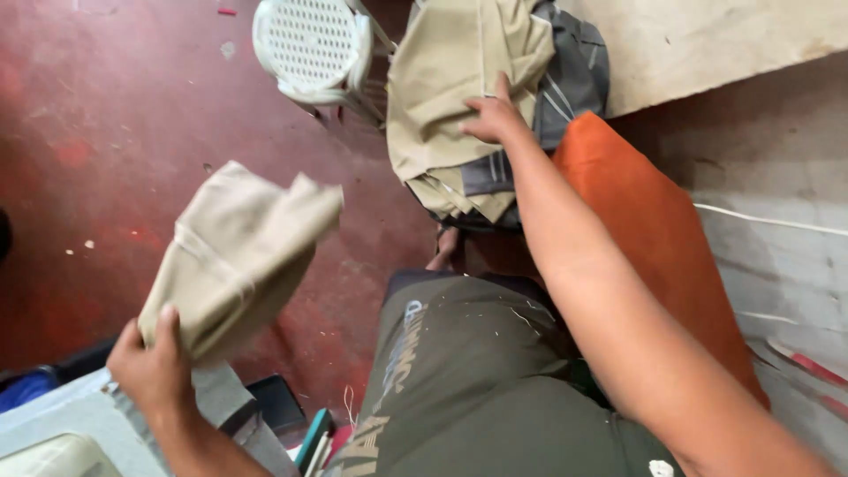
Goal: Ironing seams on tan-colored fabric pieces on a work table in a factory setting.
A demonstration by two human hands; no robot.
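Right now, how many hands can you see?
2. The left hand grips a folded beige cloth low left; the right hand rests on the fabric pile up top.

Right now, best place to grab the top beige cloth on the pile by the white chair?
Probably take the top beige cloth at its lower folded edge, coming from the near side. That edge overhangs the grey striped cloth beneath, so fingers could slip under. The right hand lies flat on it, with no grip.

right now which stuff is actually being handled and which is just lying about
In hand:
left hand holds a folded beige cloth
right hand rests on the pile of beige and grey cloth

Lying about:
white plastic chair
orange cushion
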